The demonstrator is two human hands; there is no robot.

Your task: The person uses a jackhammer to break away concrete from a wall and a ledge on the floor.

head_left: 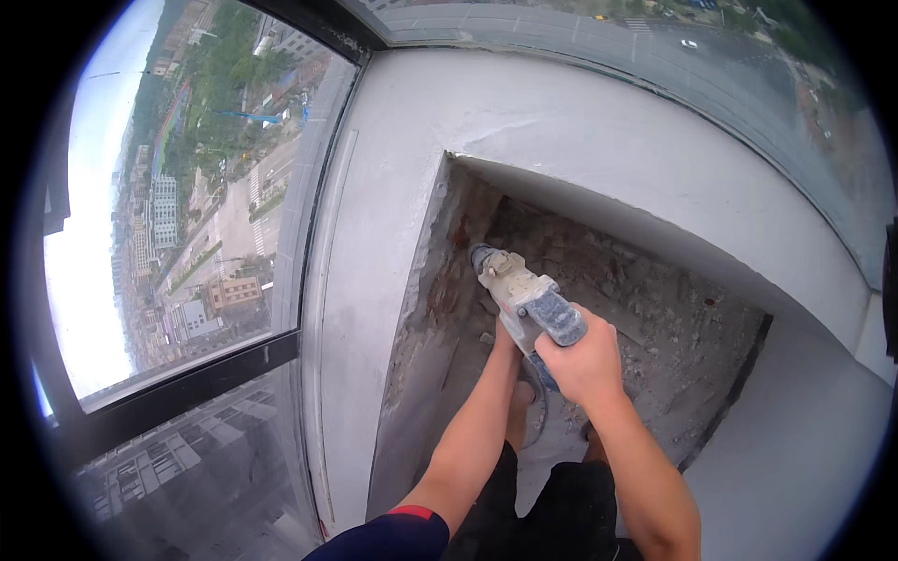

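Observation:
A dusty rotary hammer-type power tool [514,290] with a pale body and blue-grey parts points up-left, its front end at the rough, broken left wall [447,266] of a recess, where reddish brick shows. My right hand [580,353] is closed round its rear handle. My left hand [510,332] is under the tool's body at its left side, its fingers hidden behind it. A cable [541,421] hangs below the tool, and my legs stand inside the recess.
Dusty rubble [673,365] covers the recess floor. A white plastered ledge [589,131] frames the recess. Framed glass windows [224,234] at the left and along the top look far down on roads, trees and buildings. A pale panel [786,449] fills the lower right.

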